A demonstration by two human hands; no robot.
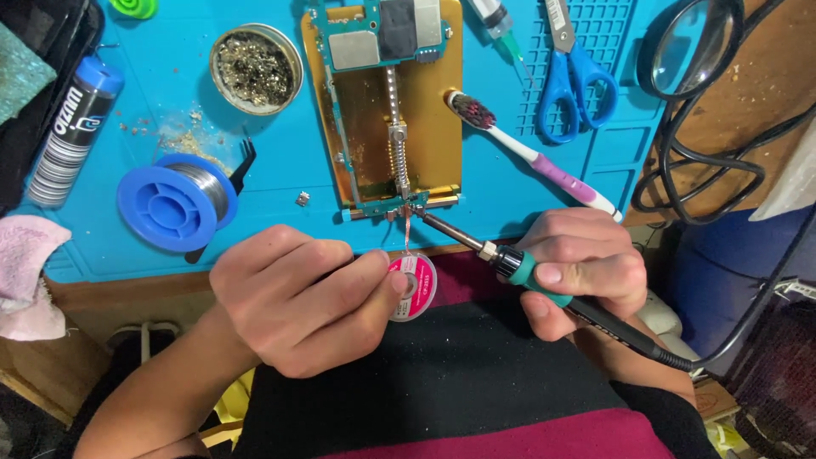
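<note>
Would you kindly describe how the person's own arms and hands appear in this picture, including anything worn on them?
Both forearms are bare; no sleeves reach into view. The left hand and the right hand are ungloved, with no rings, watch or bracelets visible. The fingernails that show are short and unpainted. Below the arms lies dark clothing with a broad magenta stripe.

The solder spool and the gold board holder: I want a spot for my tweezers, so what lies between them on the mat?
In the head view, between the solder spool and the gold board holder lies one small loose component on otherwise bare blue mat.
</note>
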